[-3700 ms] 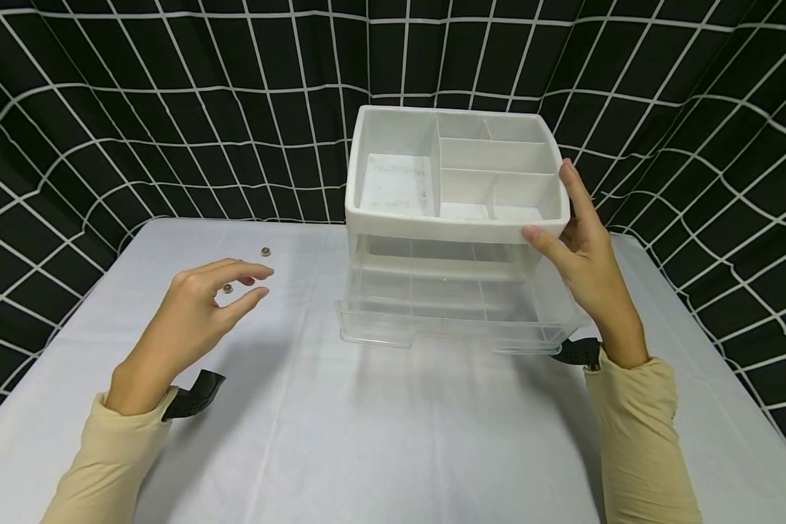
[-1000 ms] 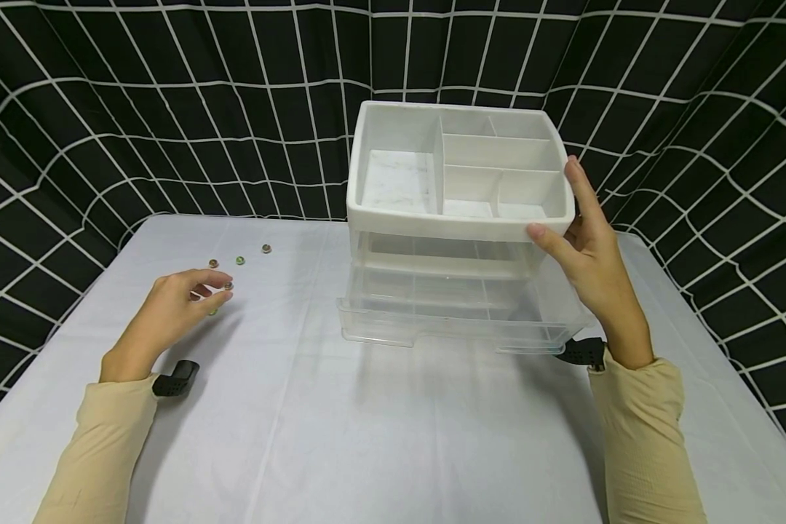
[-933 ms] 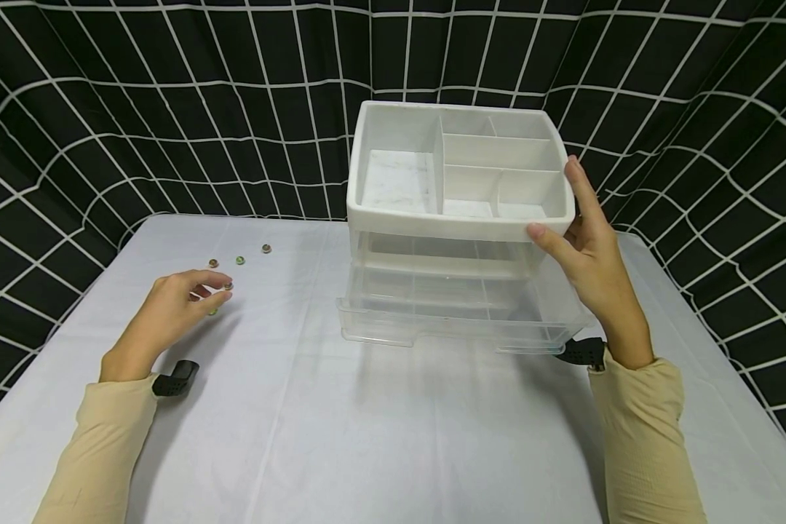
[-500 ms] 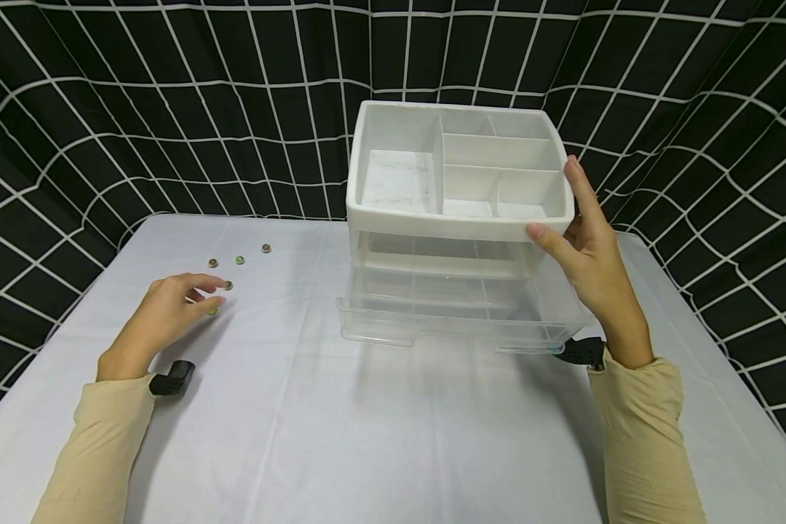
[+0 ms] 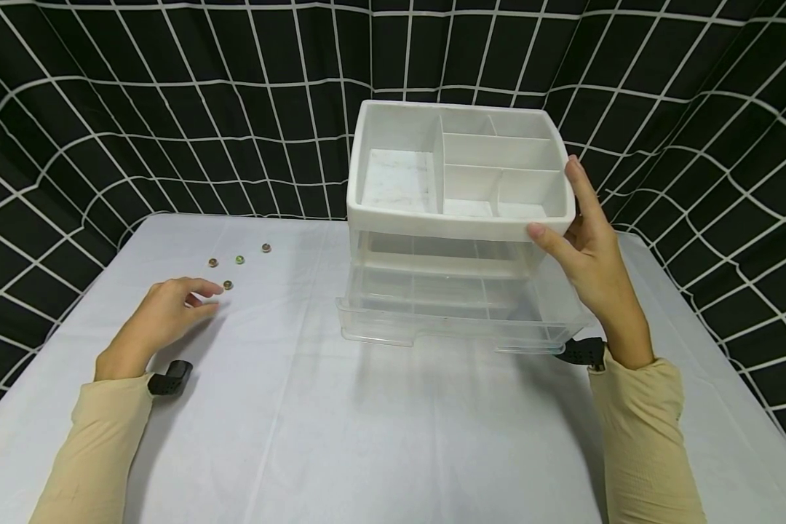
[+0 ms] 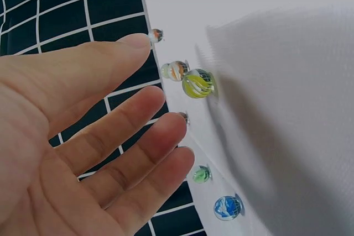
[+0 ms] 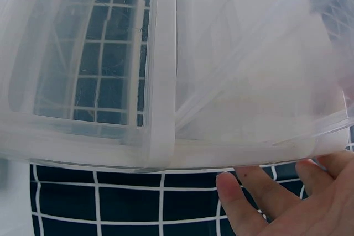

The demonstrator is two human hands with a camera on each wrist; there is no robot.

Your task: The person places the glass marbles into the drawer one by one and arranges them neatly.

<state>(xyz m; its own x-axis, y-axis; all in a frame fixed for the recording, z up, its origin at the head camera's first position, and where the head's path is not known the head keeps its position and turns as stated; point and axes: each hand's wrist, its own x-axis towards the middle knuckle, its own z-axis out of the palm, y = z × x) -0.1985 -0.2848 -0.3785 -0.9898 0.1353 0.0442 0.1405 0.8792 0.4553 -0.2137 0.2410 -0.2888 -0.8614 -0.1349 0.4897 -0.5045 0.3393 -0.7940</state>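
Observation:
My left hand hovers low over the left of the table, fingers loosely bent and thumb apart, holding nothing. Just past its fingertips lies a brownish glass marble. In the left wrist view, a yellow-swirled marble sits nearest the thumb and index finger, with an orange-swirled marble behind it. A green marble and a blue marble lie beyond the other fingers. My right hand grips the right front corner of a white desk organizer, thumb on the front rim, fingers along the side.
The organizer's lower clear drawer is pulled out toward me. Divided compartments top the organizer. Farther back on the white tablecloth lie a green marble and brownish marbles. Black grid-patterned cloth surrounds the table.
From 3.7 seconds ago my left hand has moved left and down, uncovering marbles. In the last second it drew slightly back from the brownish marble. The right hand keeps its hold.

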